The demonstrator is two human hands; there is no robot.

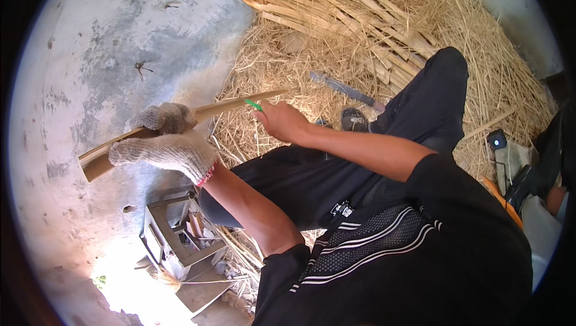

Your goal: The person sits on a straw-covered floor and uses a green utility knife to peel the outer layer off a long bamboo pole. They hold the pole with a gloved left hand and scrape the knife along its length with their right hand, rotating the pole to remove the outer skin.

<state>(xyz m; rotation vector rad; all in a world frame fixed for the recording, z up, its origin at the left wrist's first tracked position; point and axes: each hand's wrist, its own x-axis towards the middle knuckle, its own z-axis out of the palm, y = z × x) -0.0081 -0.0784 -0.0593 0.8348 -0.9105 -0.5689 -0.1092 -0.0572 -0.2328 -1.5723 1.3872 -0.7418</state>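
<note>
The gloved left hand (165,146) hides the middle of the bamboo strip (234,105). The right hand (281,120) covers most of a green tool (253,104) — its kind can't be told. The knife (345,90) lies partly buried in straw (480,56).

You are in a rough rural workshop for splitting bamboo or cane, set on a bare concrete floor (120,38), stained and cracked. Dry straw-like shavings (480,62) lie heaped around you, with a stack of split strips (348,8) behind. A long blade (345,90) rests on the litter, and a small wooden stool (174,230) stands nearby.
</note>
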